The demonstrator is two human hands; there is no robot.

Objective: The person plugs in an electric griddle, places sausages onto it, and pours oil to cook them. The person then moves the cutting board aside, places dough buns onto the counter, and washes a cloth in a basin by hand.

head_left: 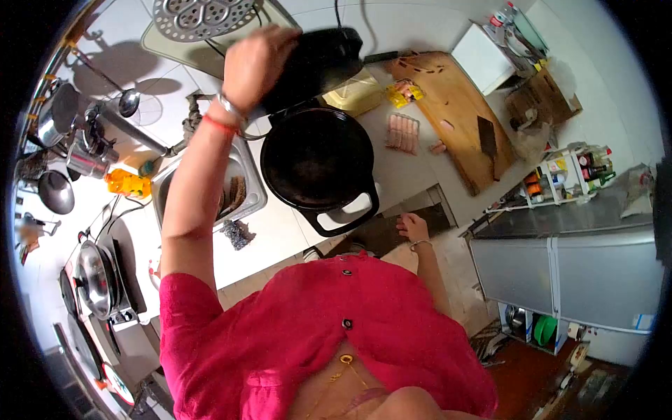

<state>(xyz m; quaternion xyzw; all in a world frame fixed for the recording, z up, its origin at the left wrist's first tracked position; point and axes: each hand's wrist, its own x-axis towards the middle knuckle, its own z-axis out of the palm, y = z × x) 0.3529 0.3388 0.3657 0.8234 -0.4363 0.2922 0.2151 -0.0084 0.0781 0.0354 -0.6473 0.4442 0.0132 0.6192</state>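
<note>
An electric griddle with a round black cooking plate point(316, 157) stands open on the white counter, its loop handle pointing toward me. Its dark lid point(315, 64) is raised at the back. My left hand point(257, 61), with a bracelet and red cord at the wrist, reaches over the sink side and is closed at the lid's left edge; the hand itself hides part of its fingers. My right hand point(413, 227) hangs low by the counter's front edge, loosely curled and holding nothing. To the right of the plate lies a pack of sausages point(402, 133).
Left of the griddle is a sink point(260, 192), with a scouring pad point(238, 234) before it. A wooden cutting board point(427, 84) carries a cleaver point(488, 136). A yellow container point(355, 92) sits behind the griddle. A lidded pan point(96, 278) stands far left, a fridge point(595, 266) right.
</note>
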